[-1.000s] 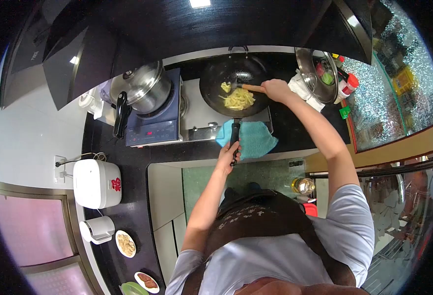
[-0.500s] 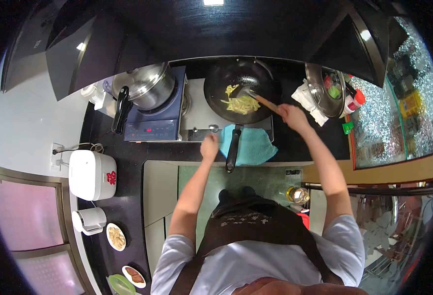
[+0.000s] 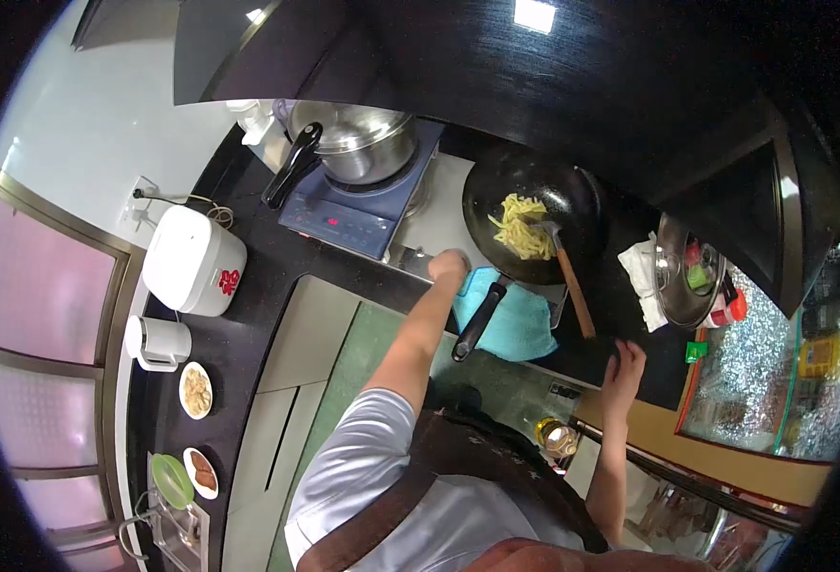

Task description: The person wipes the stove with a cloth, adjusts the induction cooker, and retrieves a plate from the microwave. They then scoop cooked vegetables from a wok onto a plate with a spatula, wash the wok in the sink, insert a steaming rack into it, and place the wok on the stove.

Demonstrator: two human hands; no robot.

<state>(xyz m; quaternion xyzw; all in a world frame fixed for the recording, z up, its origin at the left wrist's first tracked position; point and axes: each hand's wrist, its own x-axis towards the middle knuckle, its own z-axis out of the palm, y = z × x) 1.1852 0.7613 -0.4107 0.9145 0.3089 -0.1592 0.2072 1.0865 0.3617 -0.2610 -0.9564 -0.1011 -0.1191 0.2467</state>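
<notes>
My left hand [image 3: 449,266] is closed at the front panel of the gas stove [image 3: 453,195], over the spot of a stove knob, which it hides. To its right lies a turquoise cloth [image 3: 520,319], under the black handle [image 3: 480,324] of the wok [image 3: 577,195]. Pale yellow-green strips of food [image 3: 521,227] sit in the wok. A spatula [image 3: 573,286] leans in it, metal head by the food and wooden handle over the rim toward me. My right hand [image 3: 624,370] is empty at the counter's front edge, fingers apart and bent, close to the spatula's handle end.
Left of the stove, a steel pressure cooker [image 3: 358,143] stands on a blue induction cooker [image 3: 344,214]. A glass lid [image 3: 679,286] and white cloth [image 3: 639,276] lie right. A rice cooker [image 3: 196,259], kettle [image 3: 160,341] and plates [image 3: 207,405] line the left counter. An oil bottle [image 3: 557,439] stands below.
My right hand has let go of the spatula, which now rests in the wok, and has drawn back toward me. My left hand has reached the stove panel. The view has turned left.
</notes>
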